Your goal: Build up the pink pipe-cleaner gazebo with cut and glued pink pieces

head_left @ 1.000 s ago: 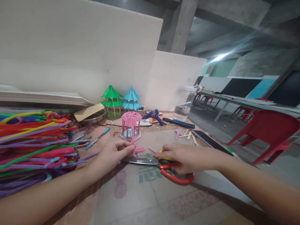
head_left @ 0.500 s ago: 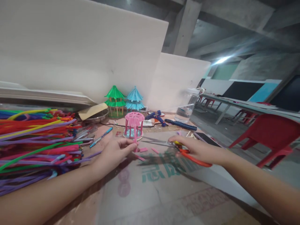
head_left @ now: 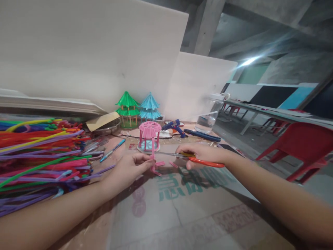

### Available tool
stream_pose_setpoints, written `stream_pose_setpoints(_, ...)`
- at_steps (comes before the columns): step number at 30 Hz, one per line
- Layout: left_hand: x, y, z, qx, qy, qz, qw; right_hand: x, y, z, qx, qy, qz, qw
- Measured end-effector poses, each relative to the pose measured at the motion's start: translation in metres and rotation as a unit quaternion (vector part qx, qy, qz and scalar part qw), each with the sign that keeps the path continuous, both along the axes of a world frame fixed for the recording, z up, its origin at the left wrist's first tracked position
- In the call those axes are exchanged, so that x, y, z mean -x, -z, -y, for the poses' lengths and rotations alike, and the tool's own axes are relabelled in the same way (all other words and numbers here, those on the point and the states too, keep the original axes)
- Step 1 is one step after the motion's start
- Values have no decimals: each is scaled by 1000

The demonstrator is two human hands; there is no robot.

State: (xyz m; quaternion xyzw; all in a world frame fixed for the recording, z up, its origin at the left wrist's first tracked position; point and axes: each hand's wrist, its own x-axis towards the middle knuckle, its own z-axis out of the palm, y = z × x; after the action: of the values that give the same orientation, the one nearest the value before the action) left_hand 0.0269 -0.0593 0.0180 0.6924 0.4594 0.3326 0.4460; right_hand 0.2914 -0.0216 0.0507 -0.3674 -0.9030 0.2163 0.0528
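Pink strip point(head_left: 153, 160), thin, fuzzy and short, stands upright in my left hand point(head_left: 127, 169), pinched shut between thumb and fingertips; its long axis runs toward twelve o'clock. From three o'clock my right hand point(head_left: 201, 154) is curled tight around the red-handled scissors point(head_left: 192, 158), whose blades lie level and point at nine o'clock, tips at the strip. Cut pink bits point(head_left: 162, 164) lie on the tabletop point(head_left: 182, 211) just beside. Further toward twelve stands a pink pavilion model point(head_left: 149, 136).
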Motion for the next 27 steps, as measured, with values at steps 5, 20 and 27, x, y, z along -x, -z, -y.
stream_pose_setpoints(5,0,3,-2,17,14,-7,1000,-3,4,-1,5,-17,-24,1000)
stream_pose_setpoints(20,1,10,-6,25,-14,-16,999,2,0,5,11,-41,-12,999)
stream_pose_setpoints(27,2,11,-6,34,-15,-12,999,5,-2,7,14,-35,-9,999)
